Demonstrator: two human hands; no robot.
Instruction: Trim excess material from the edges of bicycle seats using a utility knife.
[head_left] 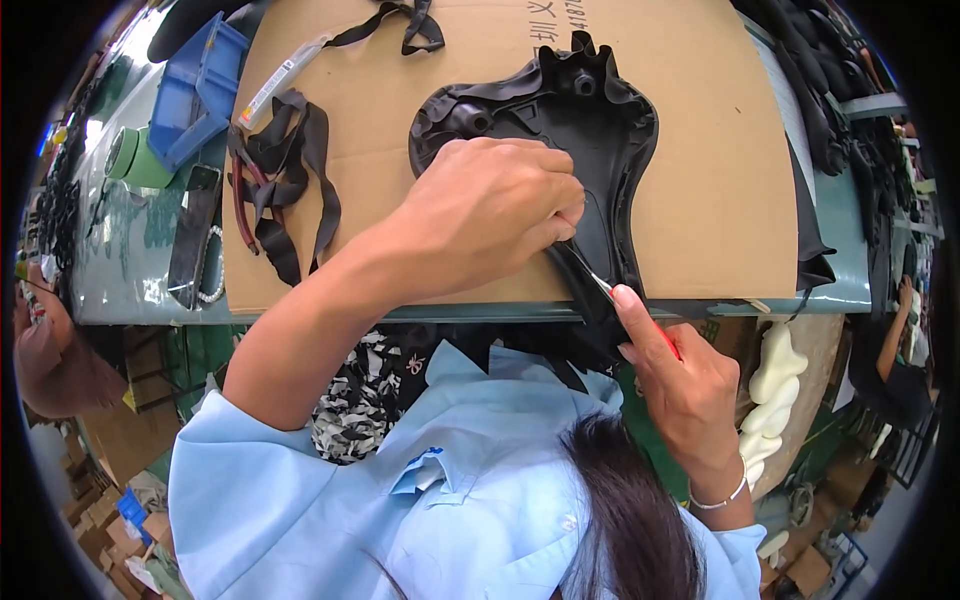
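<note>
- Seen from the head camera, one person in a light blue shirt [300, 510] works two-handed on one black saddle [600, 150], underside up on a cardboard sheet [710, 160], its narrow end reaching past the table's [110, 250] near edge.
- Two round sockets show inside the saddle's broad end, which points away from the wearer.
- The left hand [490, 205] lies across the saddle, fingers curled narrow; they appear to pinch its dark edge, though the knuckles hide the grip.
- The right hand [695, 385], one white bracelet [722, 497] at its wrist, has its fingers wrapped around one red tool [668, 341], thumb laid along it, the metal tip pointing toward the left hand.
- Left of the saddle on the cardboard: one tangle of black strips [322, 170], two dark red handles [240, 205] beside it, and one clear tube [285, 82] just above.
- On the table farther left: one blue bin [185, 105], one phone [195, 235], one string of white beads [210, 297].
</note>
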